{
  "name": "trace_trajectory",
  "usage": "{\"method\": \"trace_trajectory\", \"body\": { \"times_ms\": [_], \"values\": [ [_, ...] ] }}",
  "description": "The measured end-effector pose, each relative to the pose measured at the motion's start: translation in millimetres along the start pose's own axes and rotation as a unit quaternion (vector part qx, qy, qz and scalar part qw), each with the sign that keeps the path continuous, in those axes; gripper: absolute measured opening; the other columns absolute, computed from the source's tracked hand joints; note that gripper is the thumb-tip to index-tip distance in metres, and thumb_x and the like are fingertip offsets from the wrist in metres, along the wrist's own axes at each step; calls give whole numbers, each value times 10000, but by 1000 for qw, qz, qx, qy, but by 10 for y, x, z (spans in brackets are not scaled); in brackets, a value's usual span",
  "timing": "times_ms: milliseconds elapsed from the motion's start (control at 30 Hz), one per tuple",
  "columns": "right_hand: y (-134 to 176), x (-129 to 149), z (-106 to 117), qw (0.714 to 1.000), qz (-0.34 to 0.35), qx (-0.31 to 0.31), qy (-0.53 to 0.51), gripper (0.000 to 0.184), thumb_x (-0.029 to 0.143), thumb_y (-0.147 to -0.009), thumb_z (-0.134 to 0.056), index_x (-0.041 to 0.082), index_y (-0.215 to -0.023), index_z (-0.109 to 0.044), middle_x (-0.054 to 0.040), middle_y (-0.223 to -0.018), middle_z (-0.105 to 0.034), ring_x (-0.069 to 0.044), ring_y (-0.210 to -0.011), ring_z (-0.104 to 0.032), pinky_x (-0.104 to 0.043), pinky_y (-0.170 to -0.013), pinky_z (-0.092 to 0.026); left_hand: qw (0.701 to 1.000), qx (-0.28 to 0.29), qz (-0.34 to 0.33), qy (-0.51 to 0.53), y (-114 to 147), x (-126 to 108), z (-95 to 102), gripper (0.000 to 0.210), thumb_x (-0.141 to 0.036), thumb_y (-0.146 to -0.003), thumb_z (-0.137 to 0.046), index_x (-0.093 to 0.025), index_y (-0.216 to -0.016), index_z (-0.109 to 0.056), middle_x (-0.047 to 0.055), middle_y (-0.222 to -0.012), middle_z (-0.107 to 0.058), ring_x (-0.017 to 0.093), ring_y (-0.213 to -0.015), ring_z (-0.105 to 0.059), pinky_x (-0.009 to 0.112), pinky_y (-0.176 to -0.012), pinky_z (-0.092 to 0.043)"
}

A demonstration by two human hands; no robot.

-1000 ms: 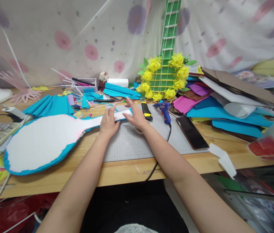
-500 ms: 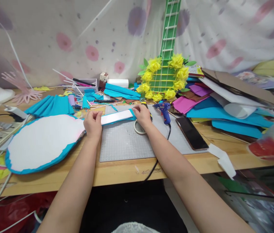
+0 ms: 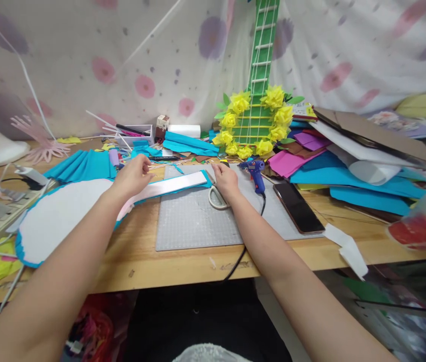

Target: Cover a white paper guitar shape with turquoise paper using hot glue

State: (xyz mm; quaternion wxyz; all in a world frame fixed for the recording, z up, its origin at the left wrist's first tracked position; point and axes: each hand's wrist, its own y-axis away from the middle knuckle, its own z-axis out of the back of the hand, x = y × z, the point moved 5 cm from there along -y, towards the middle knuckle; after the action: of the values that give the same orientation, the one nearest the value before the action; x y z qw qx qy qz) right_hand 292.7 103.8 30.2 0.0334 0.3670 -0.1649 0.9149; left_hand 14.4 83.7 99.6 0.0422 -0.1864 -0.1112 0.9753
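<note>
The left hand (image 3: 133,176) rests with fingers curled on the white guitar cutout (image 3: 80,211), where its neck joins the body; whether it grips is unclear. The right hand (image 3: 226,179) lies flat, fingers loosely spread, at the neck's far end on the grey mat (image 3: 197,221), partly over scissors (image 3: 216,197). A glue gun (image 3: 255,171) and phone (image 3: 297,206) lie just right.
</note>
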Motion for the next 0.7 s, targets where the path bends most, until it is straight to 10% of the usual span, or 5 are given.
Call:
{"method": "trace_trajectory", "body": {
  "times_ms": [267, 467, 700],
  "values": [
    [-75, 18, 448, 987, 64, -120, -83, 247, 406, -899, -403, 204, -800, -506, -18, -733, -563, -157, -681, -500, -265, -656, -353, 994, 101, -17, -49, 7, 370, -53, 236, -363, -723, -560, -236, -908, -633, 42, -952, -688, 221, -896, -624, 306, -761, -464],
    [-67, -67, 328, 999, 10, -39, -29, 265, 380, -853, -497, 208, -653, -471, -1, -653, -542, -146, -641, -480, -255, -605, -317, 986, 56, 100, -125, -250, 391, -189, 232, -422, -769, -544, -207, -714, -613, 93, -763, -663, 277, -778, -622, 361, -678, -467],
    [-14, -108, 90, 997, -3, 34, 66, 381, 462, -895, -431, 213, -626, -538, -26, -666, -604, -159, -641, -511, -262, -561, -265, 984, 56, 14, -171, -585, 116, -643, 326, -224, -812, -413, -157, -1039, -637, 189, -1156, -599, 314, -1047, -568, 430, -839, -457]
  ]
}}
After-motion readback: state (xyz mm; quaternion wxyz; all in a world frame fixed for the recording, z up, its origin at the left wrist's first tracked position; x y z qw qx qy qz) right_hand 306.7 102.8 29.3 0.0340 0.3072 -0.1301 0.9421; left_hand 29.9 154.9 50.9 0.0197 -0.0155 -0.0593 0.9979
